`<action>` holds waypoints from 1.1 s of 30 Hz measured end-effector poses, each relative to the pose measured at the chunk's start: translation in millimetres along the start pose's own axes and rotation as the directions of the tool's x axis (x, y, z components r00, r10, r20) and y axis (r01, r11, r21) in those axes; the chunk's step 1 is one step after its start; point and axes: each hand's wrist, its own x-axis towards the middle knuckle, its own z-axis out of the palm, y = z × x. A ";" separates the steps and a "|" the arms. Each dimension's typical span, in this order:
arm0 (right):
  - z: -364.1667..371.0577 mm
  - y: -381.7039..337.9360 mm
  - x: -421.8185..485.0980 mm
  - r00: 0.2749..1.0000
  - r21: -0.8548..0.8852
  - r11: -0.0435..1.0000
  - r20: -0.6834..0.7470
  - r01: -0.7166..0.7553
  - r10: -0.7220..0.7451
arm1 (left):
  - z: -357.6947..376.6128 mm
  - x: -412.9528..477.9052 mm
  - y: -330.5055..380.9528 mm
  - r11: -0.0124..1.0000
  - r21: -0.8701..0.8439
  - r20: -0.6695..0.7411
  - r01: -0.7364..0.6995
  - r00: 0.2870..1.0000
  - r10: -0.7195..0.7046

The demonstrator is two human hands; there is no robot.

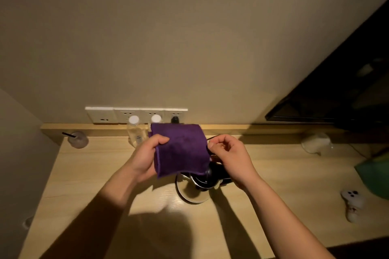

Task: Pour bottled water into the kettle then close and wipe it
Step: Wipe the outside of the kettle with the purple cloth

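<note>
Left hand (145, 157) and right hand (229, 157) each pinch the purple cloth (181, 149) above the kettle (190, 192).

Dim warm yellowish room light from somewhere above, heavy dark shadows of the arms (101, 206) and square purple cloth (181, 149) pooling on the pale wooden desk (84, 174), black screen (336, 90) at right lost in gloom, soft overall focus, wide-angle bending toward the edges, mild grain.

purple cloth (180, 149), perhaps above kettle (193, 191)
</note>
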 end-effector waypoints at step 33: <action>-0.6 78.4 -27.3 0.943 -0.665 0.671 0.192 0.328 -0.271 | -9.9 133.3 -71.0 0.758 0.645 0.255 0.098 0.908 -0.333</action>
